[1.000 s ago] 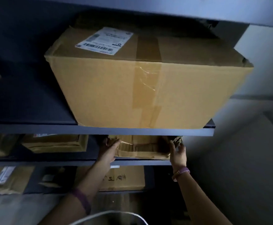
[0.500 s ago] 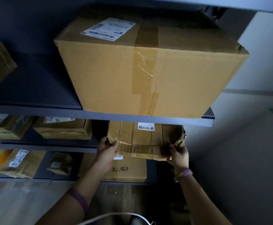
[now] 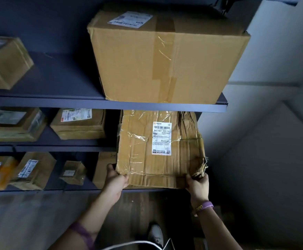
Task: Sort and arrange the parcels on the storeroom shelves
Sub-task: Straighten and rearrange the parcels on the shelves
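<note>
Parcel [image 3: 158, 147] location: right end of the middle shelf [image 3: 57, 147], directly below the large box [image 3: 165, 60]. Its far edge sits under the front edge of the upper shelf [image 3: 75, 102]. Its near edge projects past the shelf front. Contact between the far edge and the middle shelf cannot be confirmed.

Grip: the left hand [image 3: 116, 181] has its fingers curled round the near left corner. The right hand [image 3: 198, 184] clasps the near right corner, just below the torn corner [image 3: 200, 167].

Step in hand, as judged: positioning this one parcel in its bay. The next move calls for an even two-handed hold, clearance under the upper shelf edge, and support beneath the torn corner, which may give way.

Orientation: the parcel lies flat with its label [image 3: 162, 138] upward, the print reading upright toward the person. The long axis appears to run front to back, into the shelf depth.
</note>
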A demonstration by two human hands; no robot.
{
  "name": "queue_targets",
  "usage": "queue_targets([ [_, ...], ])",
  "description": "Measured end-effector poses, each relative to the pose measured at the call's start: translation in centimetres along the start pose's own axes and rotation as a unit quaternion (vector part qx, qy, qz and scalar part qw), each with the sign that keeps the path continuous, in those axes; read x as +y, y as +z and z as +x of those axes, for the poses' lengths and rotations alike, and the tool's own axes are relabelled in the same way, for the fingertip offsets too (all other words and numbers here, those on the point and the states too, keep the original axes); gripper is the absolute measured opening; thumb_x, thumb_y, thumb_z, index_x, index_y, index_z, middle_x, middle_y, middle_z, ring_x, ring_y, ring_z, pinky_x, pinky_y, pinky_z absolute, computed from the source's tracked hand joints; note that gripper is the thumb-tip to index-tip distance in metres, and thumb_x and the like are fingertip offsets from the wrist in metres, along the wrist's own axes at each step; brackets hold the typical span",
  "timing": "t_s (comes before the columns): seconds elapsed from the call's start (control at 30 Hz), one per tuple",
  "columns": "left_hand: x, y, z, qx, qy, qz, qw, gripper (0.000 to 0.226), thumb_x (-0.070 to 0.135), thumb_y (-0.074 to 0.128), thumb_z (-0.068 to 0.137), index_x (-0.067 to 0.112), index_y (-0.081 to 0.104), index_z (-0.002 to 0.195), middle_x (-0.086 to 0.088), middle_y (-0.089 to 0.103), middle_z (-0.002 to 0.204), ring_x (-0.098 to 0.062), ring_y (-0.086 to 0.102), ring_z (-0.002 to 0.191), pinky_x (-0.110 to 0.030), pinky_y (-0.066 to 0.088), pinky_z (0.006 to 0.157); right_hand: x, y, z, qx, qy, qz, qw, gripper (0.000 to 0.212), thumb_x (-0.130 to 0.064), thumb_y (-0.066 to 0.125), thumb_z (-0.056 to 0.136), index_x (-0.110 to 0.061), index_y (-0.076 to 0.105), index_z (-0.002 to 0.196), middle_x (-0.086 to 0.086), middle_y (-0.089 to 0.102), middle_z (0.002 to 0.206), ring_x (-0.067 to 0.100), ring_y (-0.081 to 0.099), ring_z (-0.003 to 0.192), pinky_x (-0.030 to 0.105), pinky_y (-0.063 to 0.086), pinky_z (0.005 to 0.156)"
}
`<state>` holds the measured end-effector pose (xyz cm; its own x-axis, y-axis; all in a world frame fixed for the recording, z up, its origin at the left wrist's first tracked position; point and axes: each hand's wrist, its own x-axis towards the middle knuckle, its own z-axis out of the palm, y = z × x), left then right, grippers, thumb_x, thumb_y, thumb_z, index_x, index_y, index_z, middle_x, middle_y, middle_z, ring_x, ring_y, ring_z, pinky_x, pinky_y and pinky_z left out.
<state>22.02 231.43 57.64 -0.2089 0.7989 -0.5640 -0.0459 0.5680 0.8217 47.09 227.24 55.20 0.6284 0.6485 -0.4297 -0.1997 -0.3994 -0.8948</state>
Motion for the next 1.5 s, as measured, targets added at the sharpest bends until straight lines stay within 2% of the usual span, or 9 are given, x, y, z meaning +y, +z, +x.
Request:
queue_targets([
  [0.13,0.5,0.1,0.4,-0.001,0.006,-0.004,1.0,0.05,-0.019,0.046,0.087,0.029,0.04,0.099,0.011,0.054,0.098,-0.006,0.054,0.085,-0.039,0.049,0.084,-0.6,0.4,0.2,-0.01,0.0,0.016,1.0,0.038,-0.001,0.067,0.086,-0.005,0.05,0.12,0.018,0.064,0.117,0.036,0.061,0.11,0.056,0.048,0.099],
  [0.47,7.4,3.6,6.3,0.021,0.061,-0.077,0.995,0.029,-0.001,0.056,0.093,0.028,0.054,0.096,0.01,0.061,0.1,-0.004,0.059,0.087,-0.024,0.052,0.067,-7.3,5.4,6.4,-0.088,-0.079,0.012,0.993,0.028,-0.014,0.064,0.092,-0.013,0.057,0.119,0.01,0.065,0.119,0.033,0.06,0.114,0.059,0.048,0.098],
  [0.77,10.9,7.4,12.1,0.037,0.009,-0.074,0.996,0.052,0.004,0.057,0.094,0.015,0.04,0.142,-0.007,0.045,0.139,-0.025,0.058,0.108,-0.045,0.053,0.092,-9.9,8.7,13.8,-0.077,-0.109,-0.075,0.988,0.017,-0.016,0.062,0.094,-0.006,0.061,0.107,0.016,0.069,0.103,0.038,0.064,0.101,0.06,0.052,0.087],
  [0.93,10.9,8.2,12.3,0.045,0.004,-0.088,0.995,0.053,0.004,0.056,0.094,0.017,0.039,0.142,-0.008,0.041,0.144,-0.025,0.057,0.109,-0.037,0.054,0.086,-10.0,8.7,15.1,-0.086,-0.109,-0.092,0.986,0.014,-0.019,0.064,0.093,-0.006,0.057,0.096,0.008,0.061,0.081,0.027,0.058,0.073,0.024,0.049,0.05],
  [1.03,10.9,7.9,11.0,0.046,0.009,-0.103,0.994,0.057,0.01,0.062,0.092,0.017,0.039,0.143,-0.009,0.042,0.144,-0.028,0.052,0.116,-0.038,0.052,0.088,-9.8,8.4,14.2,-0.085,-0.101,-0.085,0.988,0.033,-0.021,0.068,0.09,-0.005,0.057,0.117,0.004,0.062,0.102,0.025,0.06,0.099,0.02,0.048,0.073],
  [1.13,10.5,7.2,9.1,0.044,-0.009,-0.092,0.995,0.064,0.02,0.067,0.089,0.017,0.037,0.146,-0.006,0.039,0.147,-0.027,0.045,0.128,-0.043,0.051,0.094,-9.4,7.7,11.8,-0.003,-0.092,-0.078,0.993,0.063,-0.024,0.074,0.085,-0.004,0.044,0.137,0.013,0.051,0.13,0.03,0.049,0.125,0.043,0.043,0.103],
  [1.3,9.4,4.3,6.1,0.046,-0.021,-0.113,0.992,0.006,0.017,0.06,0.093,0.021,0.056,0.094,0.005,0.051,0.092,-0.019,0.052,0.103,-0.043,0.048,0.098,-9.0,8.5,6.2,-0.051,-0.17,-0.052,0.983,0.025,-0.015,0.067,0.09,-0.014,0.052,0.11,0.015,0.057,0.115,0.031,0.059,0.108,0.041,0.05,0.091],
  [1.4,8.6,0.6,4.3,0.05,-0.004,-0.127,0.991,0.038,0.021,0.06,0.094,0.016,0.052,0.13,-0.002,0.053,0.123,-0.024,0.051,0.119,-0.037,0.05,0.086,-8.6,10.9,2.0,-0.138,-0.21,-0.081,0.965,0.023,-0.017,0.063,0.093,-0.027,0.051,0.109,0.008,0.06,0.116,0.022,0.059,0.106,0.03,0.046,0.087],
  [1.5,7.8,-5.0,2.7,0.068,0.001,-0.145,0.987,0.033,0.023,0.059,0.094,0.018,0.054,0.127,-0.005,0.053,0.129,-0.022,0.054,0.113,-0.037,0.05,0.083,-7.3,14.5,-3.0,-0.203,-0.194,-0.104,0.954,0.034,-0.026,0.061,0.095,-0.019,0.052,0.126,0.004,0.057,0.127,0.017,0.055,0.114,0.028,0.043,0.09],
])
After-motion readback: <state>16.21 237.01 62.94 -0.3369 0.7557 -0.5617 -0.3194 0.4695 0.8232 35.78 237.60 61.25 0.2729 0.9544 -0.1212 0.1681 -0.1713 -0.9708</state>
